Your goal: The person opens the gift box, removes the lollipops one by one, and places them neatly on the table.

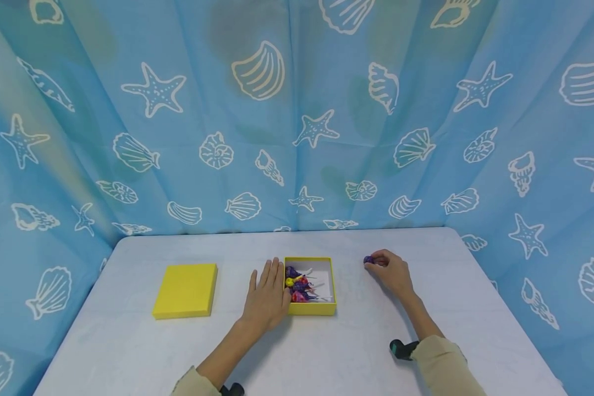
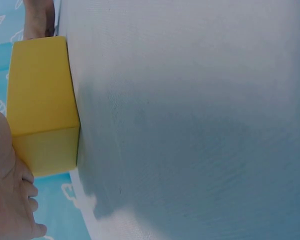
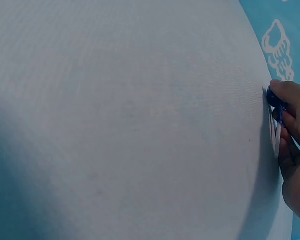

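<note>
A yellow box [image 1: 312,309] stands uncovered at the middle of the table, with several wrapped lollipops [image 1: 301,286] lying inside, their white sticks pointing right. My left hand [image 1: 266,300] rests against the box's left side with its fingers straight. In the left wrist view the yellow box [image 2: 42,90] shows its outer walls beside that hand [image 2: 7,185]. To the right of the box, my right hand [image 1: 391,272] pinches a dark purple wrapped lollipop [image 1: 368,259] close over the table. The right wrist view shows this lollipop [image 3: 276,100] between thumb and fingers, its white stick pointing down.
A yellow lid [image 1: 185,290] lies on the left part of the white-covered table [image 1: 351,352]. Behind the table's far edge hangs a blue curtain [image 1: 287,126] with white shells and starfish. Dark wrist devices [image 1: 402,349] sit near the sleeves.
</note>
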The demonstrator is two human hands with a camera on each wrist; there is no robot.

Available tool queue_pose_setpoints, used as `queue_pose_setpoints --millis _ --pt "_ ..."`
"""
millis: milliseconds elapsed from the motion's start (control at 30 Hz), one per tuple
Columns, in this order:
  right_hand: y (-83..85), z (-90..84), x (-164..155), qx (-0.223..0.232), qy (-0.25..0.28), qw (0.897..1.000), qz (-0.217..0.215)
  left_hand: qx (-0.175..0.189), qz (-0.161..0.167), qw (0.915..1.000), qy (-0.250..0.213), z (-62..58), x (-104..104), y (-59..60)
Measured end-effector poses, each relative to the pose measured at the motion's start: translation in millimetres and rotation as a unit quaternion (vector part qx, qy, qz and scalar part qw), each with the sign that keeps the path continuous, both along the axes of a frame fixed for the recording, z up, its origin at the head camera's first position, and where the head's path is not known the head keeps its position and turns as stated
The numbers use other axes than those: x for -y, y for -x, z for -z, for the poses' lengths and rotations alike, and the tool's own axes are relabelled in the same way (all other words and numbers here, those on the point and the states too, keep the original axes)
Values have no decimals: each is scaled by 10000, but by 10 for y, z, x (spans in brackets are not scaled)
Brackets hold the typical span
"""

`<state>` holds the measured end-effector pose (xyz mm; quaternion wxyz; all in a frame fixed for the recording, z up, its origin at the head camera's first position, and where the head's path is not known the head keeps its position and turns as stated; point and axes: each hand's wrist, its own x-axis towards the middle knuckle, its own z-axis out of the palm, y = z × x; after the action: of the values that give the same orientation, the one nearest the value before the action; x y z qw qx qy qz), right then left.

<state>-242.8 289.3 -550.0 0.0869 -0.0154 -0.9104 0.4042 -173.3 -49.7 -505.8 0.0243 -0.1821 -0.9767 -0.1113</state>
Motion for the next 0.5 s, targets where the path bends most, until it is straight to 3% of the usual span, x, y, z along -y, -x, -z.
queue_pose_setpoints --millis 500 --pt "-27 41 62 -110 80 9998 157 -49 14 10000 -62 13 8 8"
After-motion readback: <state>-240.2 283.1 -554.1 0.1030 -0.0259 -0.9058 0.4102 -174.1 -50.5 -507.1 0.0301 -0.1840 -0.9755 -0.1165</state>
